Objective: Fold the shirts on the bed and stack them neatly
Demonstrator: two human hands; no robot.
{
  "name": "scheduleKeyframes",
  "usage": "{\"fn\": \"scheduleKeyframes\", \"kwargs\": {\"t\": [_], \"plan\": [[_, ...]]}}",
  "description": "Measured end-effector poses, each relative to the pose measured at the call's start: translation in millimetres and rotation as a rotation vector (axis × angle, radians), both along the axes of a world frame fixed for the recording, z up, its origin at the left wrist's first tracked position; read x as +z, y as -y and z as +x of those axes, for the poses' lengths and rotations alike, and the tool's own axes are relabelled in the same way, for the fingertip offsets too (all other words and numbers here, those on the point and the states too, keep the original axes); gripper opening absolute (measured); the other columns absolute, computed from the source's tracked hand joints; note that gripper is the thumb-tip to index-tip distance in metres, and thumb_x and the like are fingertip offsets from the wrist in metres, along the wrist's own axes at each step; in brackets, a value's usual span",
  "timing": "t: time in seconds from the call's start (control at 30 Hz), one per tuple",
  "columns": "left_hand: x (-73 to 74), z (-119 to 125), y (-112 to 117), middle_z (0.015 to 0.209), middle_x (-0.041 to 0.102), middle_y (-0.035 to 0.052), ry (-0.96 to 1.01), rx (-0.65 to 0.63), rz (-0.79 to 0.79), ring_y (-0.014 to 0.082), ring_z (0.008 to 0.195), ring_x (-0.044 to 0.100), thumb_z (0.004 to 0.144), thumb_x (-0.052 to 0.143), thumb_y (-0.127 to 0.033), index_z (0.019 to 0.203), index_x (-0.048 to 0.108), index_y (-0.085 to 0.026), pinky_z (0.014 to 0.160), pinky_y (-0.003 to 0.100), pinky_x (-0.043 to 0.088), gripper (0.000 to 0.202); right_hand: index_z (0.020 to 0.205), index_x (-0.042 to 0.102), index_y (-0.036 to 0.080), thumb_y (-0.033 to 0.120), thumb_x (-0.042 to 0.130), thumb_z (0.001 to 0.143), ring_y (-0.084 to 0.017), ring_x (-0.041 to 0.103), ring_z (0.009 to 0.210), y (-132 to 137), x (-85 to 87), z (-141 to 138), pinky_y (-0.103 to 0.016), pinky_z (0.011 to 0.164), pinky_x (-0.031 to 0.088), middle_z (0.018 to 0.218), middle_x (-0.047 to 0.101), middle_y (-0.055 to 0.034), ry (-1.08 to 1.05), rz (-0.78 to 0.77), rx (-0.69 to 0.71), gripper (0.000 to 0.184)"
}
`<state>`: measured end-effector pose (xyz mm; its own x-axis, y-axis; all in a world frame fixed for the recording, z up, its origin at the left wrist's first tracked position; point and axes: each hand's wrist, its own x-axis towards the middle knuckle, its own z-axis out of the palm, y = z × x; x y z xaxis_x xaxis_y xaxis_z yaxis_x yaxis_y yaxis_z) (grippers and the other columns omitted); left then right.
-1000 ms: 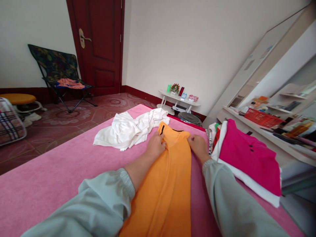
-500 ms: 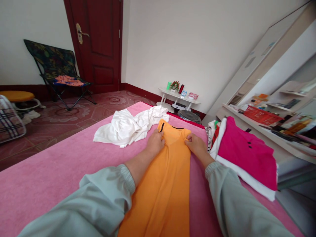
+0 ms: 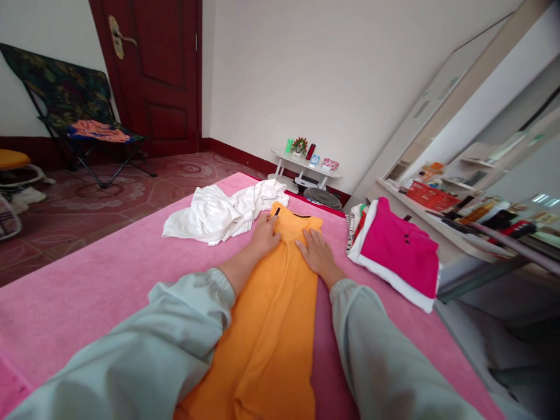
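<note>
An orange shirt, folded into a long narrow strip, lies in front of me with its neckline at the far end. My right hand rests open on the shirt's right side just below the neckline, fingers spread flat. On the opposite edge, my left hand touches the shirt by the shoulder, thumb and fingers apart. Left of the neckline lies a crumpled white garment. A stack of folded clothes with a magenta shirt on top sits to the right.
Everything lies on a pink bed cover. A dresser shelf with a red basket stands at right. Beyond the bed are a small white side table and a folding chair near a dark red door.
My right hand has let go of the shirt's shoulder edge and flattened onto the cloth. My left hand's pinch has loosened. The view has shifted slightly to the right.
</note>
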<state>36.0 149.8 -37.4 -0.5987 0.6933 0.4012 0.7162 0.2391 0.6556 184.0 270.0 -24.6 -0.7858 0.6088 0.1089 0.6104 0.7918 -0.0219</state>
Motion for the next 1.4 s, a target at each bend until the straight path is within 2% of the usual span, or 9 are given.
{"fn": "scheduleKeyframes", "kwargs": {"t": [0.17,0.37,0.57,0.63,0.73,0.87,1.0,1.1,1.4], "plan": [[3.1,9,27,0.143,0.034,0.0154,-0.018,-0.131,-0.023,0.0273,0.135,0.032,0.072,0.065,-0.015,0.135,0.042,-0.014,0.112,0.040,0.028,0.067,0.148,0.024,0.017,0.050,0.021,0.096,-0.029,0.012,0.143,31,4.7,18,-0.052,0.110,0.022,0.155,0.019,-0.0103,0.038,-0.009,0.013,0.061],[5.9,30,90,0.146,0.035,0.0133,-0.052,-0.262,-0.072,0.0258,0.135,0.033,0.075,0.064,-0.017,0.134,0.046,-0.016,0.113,0.039,0.027,0.062,0.148,0.023,0.022,0.043,0.025,0.097,-0.028,0.011,0.143,67,5.9,72,-0.051,0.111,0.021,0.156,0.016,-0.0058,0.063,-0.052,0.167,0.056],[11.4,48,131,0.120,0.060,0.0059,-0.027,-0.362,-0.103,0.0199,0.114,0.054,0.074,0.057,-0.008,0.102,0.070,-0.022,0.103,0.031,0.038,0.034,0.126,0.054,0.016,0.025,0.039,0.091,-0.023,0.044,0.125,116,21.2,123,-0.040,0.105,0.033,0.135,0.050,-0.0136,-0.216,-0.139,0.364,0.038],[14.6,49,130,0.104,0.068,0.0030,0.036,-0.349,-0.125,0.0167,0.097,0.062,0.073,0.056,-0.008,0.093,0.072,-0.022,0.090,0.026,0.045,0.028,0.107,0.061,0.018,0.020,0.043,0.088,-0.020,0.055,0.105,143,30.1,135,-0.034,0.094,0.040,0.112,0.061,-0.0097,-0.320,-0.209,0.463,0.026],[20.6,49,119,0.085,0.072,0.0004,0.087,-0.326,-0.185,0.0146,0.075,0.064,0.075,0.058,-0.017,0.085,0.073,-0.020,0.069,0.021,0.047,0.018,0.089,0.061,0.021,0.026,0.053,0.086,-0.017,0.056,0.081,187,44.5,147,-0.030,0.076,0.042,0.085,0.063,-0.0026,-0.320,-0.334,0.543,0.010],[30.4,51,97,0.079,0.073,-0.0028,0.088,-0.286,-0.256,0.0149,0.073,0.064,0.075,0.060,-0.025,0.080,0.074,-0.022,0.062,0.020,0.043,0.014,0.086,0.058,0.024,0.037,0.074,0.069,-0.017,0.055,0.076,227,53.2,147,-0.027,0.069,0.038,0.084,0.063,0.0009,-0.214,-0.437,0.506,0.027],[36.4,56,77,0.075,0.071,-0.0001,0.047,-0.172,-0.299,0.0176,0.072,0.064,0.075,0.059,-0.029,0.071,0.072,-0.022,0.061,0.023,0.040,0.015,0.080,0.057,0.024,0.022,0.065,0.074,-0.014,0.054,0.070,234,43.8,139,-0.024,0.063,0.036,0.079,0.062,0.0024,-0.217,-0.474,0.466,0.010],[35.4,56,65,0.076,0.071,0.0014,0.046,-0.070,-0.318,0.0188,0.073,0.063,0.076,0.058,-0.035,0.069,0.071,-0.023,0.060,0.024,0.039,0.019,0.072,0.055,0.022,0.011,0.055,0.074,-0.012,0.053,0.065,232,32.8,135,-0.022,0.058,0.035,0.072,0.060,0.0022,-0.305,-0.527,0.488,0.011],[32.1,51,46,0.074,0.069,-0.0040,0.087,-0.050,-0.283,0.0151,0.070,0.060,0.080,0.054,-0.038,0.070,0.069,-0.026,0.053,0.023,0.029,0.022,0.069,0.055,0.022,0.018,0.063,0.066,-0.013,0.054,0.059,229,17.9,130,-0.023,0.055,0.037,0.064,0.058,0.0015,-0.458,-0.526,0.556,0.009]]}}
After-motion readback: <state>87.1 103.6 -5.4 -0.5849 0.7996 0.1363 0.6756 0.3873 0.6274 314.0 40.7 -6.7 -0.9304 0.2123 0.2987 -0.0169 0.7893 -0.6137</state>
